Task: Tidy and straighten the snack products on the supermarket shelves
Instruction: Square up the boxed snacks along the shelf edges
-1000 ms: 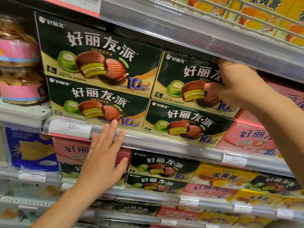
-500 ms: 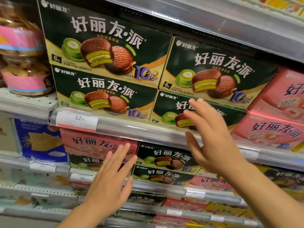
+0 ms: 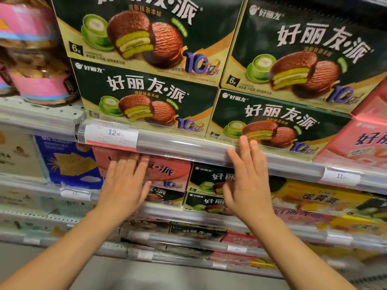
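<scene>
Two hands are reaching toward the shelves, both with fingers straight and holding nothing. The left hand [image 3: 125,183] is lying flat against the pink pie box [image 3: 167,172] under the shelf rail [image 3: 188,148]. The right hand [image 3: 249,181] is overlapping that rail, fingertips reaching the lower right green pie box [image 3: 272,120]. Four green pie boxes are standing in two stacks of two; the price tag [image 3: 111,133] is partly masking the left stack. Since the earlier frame, both hands have moved lower.
</scene>
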The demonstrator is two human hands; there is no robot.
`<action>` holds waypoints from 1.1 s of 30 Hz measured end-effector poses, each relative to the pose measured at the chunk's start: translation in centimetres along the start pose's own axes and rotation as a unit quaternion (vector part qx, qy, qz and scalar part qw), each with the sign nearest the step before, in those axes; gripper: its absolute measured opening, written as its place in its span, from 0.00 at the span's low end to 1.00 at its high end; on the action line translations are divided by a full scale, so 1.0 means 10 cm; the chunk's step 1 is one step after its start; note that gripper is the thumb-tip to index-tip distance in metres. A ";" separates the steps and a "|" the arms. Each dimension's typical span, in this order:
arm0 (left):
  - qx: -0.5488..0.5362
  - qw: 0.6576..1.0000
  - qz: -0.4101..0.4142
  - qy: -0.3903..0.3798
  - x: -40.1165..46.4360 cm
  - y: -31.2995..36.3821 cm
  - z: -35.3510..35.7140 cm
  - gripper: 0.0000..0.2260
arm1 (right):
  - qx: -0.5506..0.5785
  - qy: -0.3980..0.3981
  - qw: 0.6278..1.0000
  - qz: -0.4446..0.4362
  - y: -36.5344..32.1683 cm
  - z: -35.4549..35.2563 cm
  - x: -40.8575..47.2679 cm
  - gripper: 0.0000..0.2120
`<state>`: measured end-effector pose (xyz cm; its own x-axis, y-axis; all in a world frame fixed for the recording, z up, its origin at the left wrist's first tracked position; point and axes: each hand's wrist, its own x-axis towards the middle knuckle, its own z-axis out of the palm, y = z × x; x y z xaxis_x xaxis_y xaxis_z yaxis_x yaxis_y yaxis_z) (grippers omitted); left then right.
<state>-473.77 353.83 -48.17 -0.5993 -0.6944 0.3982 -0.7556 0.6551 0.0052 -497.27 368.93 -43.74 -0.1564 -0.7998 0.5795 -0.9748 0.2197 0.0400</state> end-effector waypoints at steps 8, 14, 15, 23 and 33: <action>-0.004 0.999 0.045 0.012 0.21 -0.19 -0.06 0.27 | 0.014 0.049 0.998 0.030 -0.05 0.13 0.00 0.39; 0.001 0.989 0.114 0.094 0.10 -0.33 0.05 0.21 | 0.036 0.054 0.997 0.041 -0.07 0.14 0.00 0.39; -0.009 0.987 0.124 0.106 0.06 -0.36 0.07 0.20 | 0.037 0.046 0.997 0.044 -0.08 0.13 0.00 0.39; -0.098 0.974 0.120 0.164 -0.41 -0.38 -0.10 0.21 | 0.263 -0.116 0.954 0.091 -0.70 -0.04 -0.39 0.42; -0.183 0.978 0.090 0.041 -0.75 0.20 -0.23 0.31 | 0.573 -0.145 0.743 0.316 -0.58 -0.09 -0.85 0.34</action>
<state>-470.18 361.00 -49.02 -0.6793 -0.5426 0.4941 -0.4863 0.8371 0.2508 -490.19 374.98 -48.23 -0.5056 -0.8626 -0.0177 -0.1631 0.1157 -0.9798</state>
